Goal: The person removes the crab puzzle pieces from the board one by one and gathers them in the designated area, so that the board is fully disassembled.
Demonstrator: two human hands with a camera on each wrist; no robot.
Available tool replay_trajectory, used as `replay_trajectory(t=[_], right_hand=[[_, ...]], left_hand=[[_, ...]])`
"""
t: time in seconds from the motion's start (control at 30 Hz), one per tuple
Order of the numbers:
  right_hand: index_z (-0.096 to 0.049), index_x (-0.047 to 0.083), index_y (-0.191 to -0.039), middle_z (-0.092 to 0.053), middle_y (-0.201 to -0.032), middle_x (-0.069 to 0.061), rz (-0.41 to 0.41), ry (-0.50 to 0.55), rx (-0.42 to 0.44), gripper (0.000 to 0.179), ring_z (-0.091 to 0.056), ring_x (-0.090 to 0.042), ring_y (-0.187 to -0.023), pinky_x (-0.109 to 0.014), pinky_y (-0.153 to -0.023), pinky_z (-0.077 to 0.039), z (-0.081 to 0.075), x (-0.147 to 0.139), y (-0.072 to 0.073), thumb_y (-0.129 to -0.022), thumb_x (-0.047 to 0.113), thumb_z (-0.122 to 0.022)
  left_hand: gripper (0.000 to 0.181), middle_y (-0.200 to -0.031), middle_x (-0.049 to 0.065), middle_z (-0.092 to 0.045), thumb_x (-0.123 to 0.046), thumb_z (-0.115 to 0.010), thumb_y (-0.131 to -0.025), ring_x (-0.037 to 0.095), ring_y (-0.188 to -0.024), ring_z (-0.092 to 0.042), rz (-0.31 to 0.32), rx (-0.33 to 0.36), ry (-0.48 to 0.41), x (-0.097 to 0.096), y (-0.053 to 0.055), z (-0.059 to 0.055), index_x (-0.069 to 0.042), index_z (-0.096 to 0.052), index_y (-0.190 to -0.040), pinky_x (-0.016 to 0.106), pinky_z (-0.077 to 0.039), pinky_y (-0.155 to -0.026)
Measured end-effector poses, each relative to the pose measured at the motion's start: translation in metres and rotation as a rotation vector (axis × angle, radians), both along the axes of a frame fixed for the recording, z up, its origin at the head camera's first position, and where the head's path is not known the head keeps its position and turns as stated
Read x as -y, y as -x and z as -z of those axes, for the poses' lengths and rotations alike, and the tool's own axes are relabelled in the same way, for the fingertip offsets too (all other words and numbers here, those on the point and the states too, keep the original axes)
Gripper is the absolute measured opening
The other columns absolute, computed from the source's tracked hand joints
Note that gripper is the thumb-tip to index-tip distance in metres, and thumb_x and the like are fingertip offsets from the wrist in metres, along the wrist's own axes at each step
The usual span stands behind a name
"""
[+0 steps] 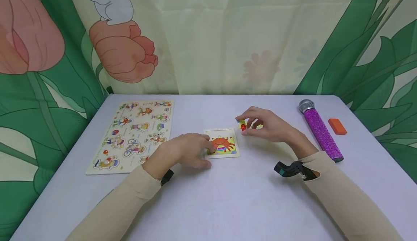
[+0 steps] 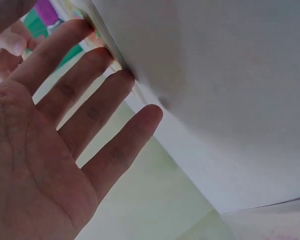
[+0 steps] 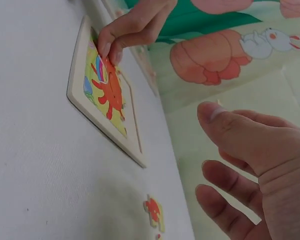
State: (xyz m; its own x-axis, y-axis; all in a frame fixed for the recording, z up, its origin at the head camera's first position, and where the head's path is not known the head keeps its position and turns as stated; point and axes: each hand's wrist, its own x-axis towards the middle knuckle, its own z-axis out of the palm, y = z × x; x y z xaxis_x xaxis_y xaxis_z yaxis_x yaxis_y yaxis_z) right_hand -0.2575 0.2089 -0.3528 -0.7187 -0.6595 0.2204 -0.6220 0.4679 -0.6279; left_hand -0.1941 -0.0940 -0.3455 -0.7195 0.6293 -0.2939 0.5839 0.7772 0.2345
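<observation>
A small square wooden puzzle board (image 1: 237,150) lies mid-table, with a smiling red figure and a rainbow on its fitted pieces. My left hand (image 1: 189,149) reaches over its left side. Fingertips press on the picture, and in the left wrist view the fairly straight fingers (image 2: 100,107) meet the board's edge. To the right of the board, my right hand (image 1: 265,125) pinches a small red and yellow-green puzzle piece (image 1: 242,125) between thumb and index finger. The thumb mostly hides it in the right wrist view. A loose puzzle piece (image 3: 154,212) lies on the table below this hand.
At the left lies a large picture board (image 1: 125,136) with several cartoon figures. A glittery purple microphone (image 1: 322,134) and an orange block (image 1: 337,126) lie at the right. Behind the white table (image 1: 228,204) hangs a patterned curtain (image 1: 208,45).
</observation>
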Motion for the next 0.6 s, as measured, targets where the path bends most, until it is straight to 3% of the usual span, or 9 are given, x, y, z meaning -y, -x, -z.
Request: replay_trajectory(t=[0.23,0.6], right_hand=[[-0.07,0.015,-0.129,-0.065,-0.116,-0.001,0.039,0.048,-0.039,0.043,-0.066,-0.02,-0.094,-0.031,-0.082,-0.061,0.001,-0.019,-0.002,-0.088,0.014,-0.083],[-0.067,0.013,-0.132,-0.064,-0.127,-0.012,0.102,0.091,0.04,0.047,-0.068,-0.014,-0.097,-0.02,-0.087,-0.057,0.008,-0.04,-0.001,-0.088,0.006,-0.081]], left_hand=[[0.04,-0.144,0.002,-0.057,-0.042,-0.074,-0.092,0.022,-0.132,-0.055,0.0,0.007,0.007,0.001,0.001,0.001,-0.028,-0.069,-0.129,0.043,-0.042,-0.113],[0.039,-0.138,0.0,-0.059,-0.041,-0.073,-0.093,0.021,-0.124,-0.058,0.015,-0.006,0.002,0.001,0.002,0.002,-0.027,-0.07,-0.13,0.043,-0.044,-0.111]])
